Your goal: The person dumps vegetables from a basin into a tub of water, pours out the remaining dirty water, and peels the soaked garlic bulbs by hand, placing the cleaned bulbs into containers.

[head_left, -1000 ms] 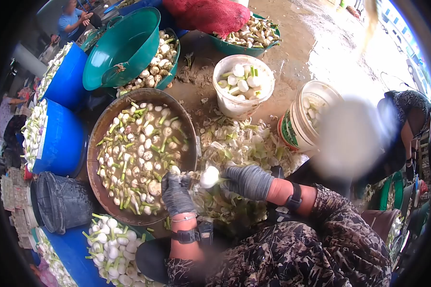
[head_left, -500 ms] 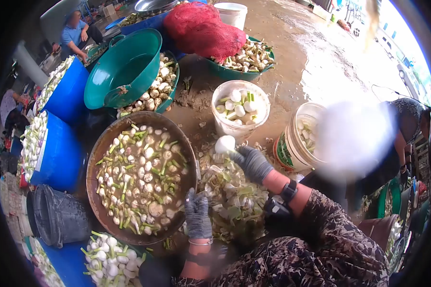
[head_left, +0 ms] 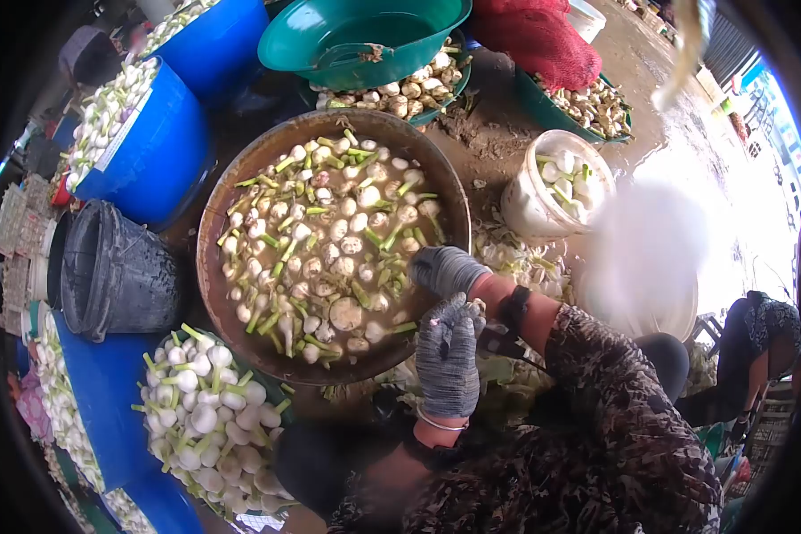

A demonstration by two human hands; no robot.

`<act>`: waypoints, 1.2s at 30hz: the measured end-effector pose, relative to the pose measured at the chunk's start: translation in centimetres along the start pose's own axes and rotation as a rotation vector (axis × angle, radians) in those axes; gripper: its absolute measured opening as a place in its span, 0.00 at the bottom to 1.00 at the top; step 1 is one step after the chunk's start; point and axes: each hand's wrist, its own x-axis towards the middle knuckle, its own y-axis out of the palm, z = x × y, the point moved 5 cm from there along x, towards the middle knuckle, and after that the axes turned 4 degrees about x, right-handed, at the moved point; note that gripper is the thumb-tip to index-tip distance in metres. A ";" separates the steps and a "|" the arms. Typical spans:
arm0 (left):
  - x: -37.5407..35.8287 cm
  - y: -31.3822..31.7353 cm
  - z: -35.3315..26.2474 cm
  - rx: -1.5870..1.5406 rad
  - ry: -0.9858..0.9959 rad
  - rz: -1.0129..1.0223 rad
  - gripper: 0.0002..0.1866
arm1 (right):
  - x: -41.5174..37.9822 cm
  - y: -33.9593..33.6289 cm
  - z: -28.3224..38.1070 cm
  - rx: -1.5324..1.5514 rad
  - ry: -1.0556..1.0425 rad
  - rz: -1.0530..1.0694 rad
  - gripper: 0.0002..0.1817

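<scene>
A large round rusty-rimmed basin [head_left: 212,294] holds muddy water with floating garlic bulbs [head_left: 338,231] on green stem stubs. My right hand [head_left: 445,270], in a grey knit glove, reaches over the basin's right rim with its fingertips down by the bulbs. What those fingertips hold, if anything, is hidden. Just below it my left hand [head_left: 448,363], gloved the same way, is closed and raised, palm inward. A small pale bit shows at its fingertips, too small to name. Pale peelings [head_left: 529,262] lie on the ground beyond the basin's right side.
A white bucket [head_left: 516,200] of peeled bulbs stands at right. At lower left sit a heap of cleaned garlic [head_left: 209,418] and a black bucket [head_left: 120,267]. Blue tubs [head_left: 156,165], a green basin [head_left: 365,40] and a red mesh sack [head_left: 538,40] ring the back. A blur covers the right.
My view has turned left toward the basin. My right hand has come from beside the white bucket to the basin rim, and its white bulb no longer shows. My left hand has closed.
</scene>
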 end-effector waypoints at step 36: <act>0.7 0.2 4.6 0.314 -0.078 0.219 0.29 | -19.3 -12.0 7.3 0.007 -0.029 -0.542 0.11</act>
